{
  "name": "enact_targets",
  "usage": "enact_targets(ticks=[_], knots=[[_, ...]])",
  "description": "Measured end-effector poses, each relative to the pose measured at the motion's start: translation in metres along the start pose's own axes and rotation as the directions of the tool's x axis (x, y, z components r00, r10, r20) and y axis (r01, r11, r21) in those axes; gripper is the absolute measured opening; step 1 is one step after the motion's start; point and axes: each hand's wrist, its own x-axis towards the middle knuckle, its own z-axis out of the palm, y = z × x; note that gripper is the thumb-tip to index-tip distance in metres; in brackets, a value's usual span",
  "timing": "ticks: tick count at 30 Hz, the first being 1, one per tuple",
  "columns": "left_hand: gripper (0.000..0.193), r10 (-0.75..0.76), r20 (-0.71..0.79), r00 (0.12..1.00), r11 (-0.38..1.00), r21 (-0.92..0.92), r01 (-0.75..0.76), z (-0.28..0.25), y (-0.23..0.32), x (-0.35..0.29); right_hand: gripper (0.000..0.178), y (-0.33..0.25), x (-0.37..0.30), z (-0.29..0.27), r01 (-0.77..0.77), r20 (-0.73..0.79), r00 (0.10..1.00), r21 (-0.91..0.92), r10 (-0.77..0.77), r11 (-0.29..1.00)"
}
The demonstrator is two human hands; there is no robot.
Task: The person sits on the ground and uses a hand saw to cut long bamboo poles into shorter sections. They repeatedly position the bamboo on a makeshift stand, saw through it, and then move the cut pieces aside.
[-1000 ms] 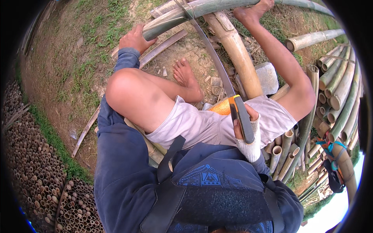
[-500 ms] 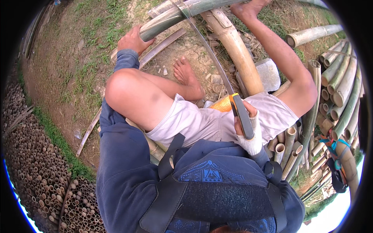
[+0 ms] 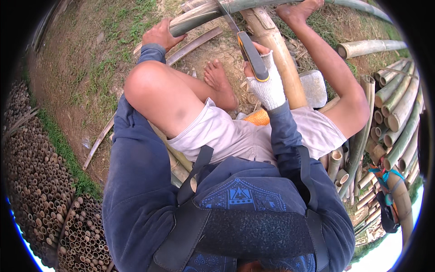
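My bare left hand [image 3: 161, 35] is wrapped round the near end of a green bamboo pole [image 3: 199, 21] that runs across the top of the view. In my right hand [image 3: 268, 81], which wears a white knit fingerless glove, is the grey and yellow handle of a hand saw [image 3: 252, 55]. Its blade reaches forward and lies across the pole, to the right of my left hand; the blade's tip is cut off by the upper edge. Beneath the pole, a thick tan bamboo post [image 3: 281, 59] slants toward my lap. My right foot [image 3: 299, 12] is by the pole.
A grey stone block [image 3: 313, 88] sits right of the post. Cut bamboo poles [image 3: 398, 104] are heaped at the right, and a large stack of short bamboo pieces [image 3: 38, 186] stands at the left. A split bamboo strip [image 3: 194, 45] lies near my left foot [image 3: 220, 81].
My right hand has pushed the saw forward, from near my lap to close by the pole, so less blade shows on my side. My left hand still grips the pole.
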Motion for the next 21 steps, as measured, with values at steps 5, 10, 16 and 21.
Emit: enact_targets(ticks=[5, 10, 16, 21], knots=[[0.086, 0.029, -0.009, 1.0, 0.997, -0.074, -0.029, 0.011, -0.007, 0.01, 0.06, -0.053, -0.109, -0.064, -0.002, 0.047, 0.999, -0.303, 0.017, 0.953], [0.081, 0.049, -0.109, 0.993, 0.993, -0.1, -0.06, 0.024, -0.011, 0.008, 0.054, -0.035, -0.032, -0.029, -0.085, 0.063, 0.993, -0.219, 0.101, 0.972], [0.093, 0.063, -0.064, 0.996, 0.995, -0.079, -0.068, 0.01, -0.011, 0.007, 0.044, 0.035, 0.112, 0.049, 0.027, 0.04, 0.999, -0.027, -0.026, 0.999], [0.093, 0.043, -0.013, 0.999, 0.998, -0.049, -0.043, 0.009, -0.007, 0.004, 0.057, -0.027, -0.067, -0.041, -0.031, 0.071, 0.997, -0.169, 0.044, 0.985]])
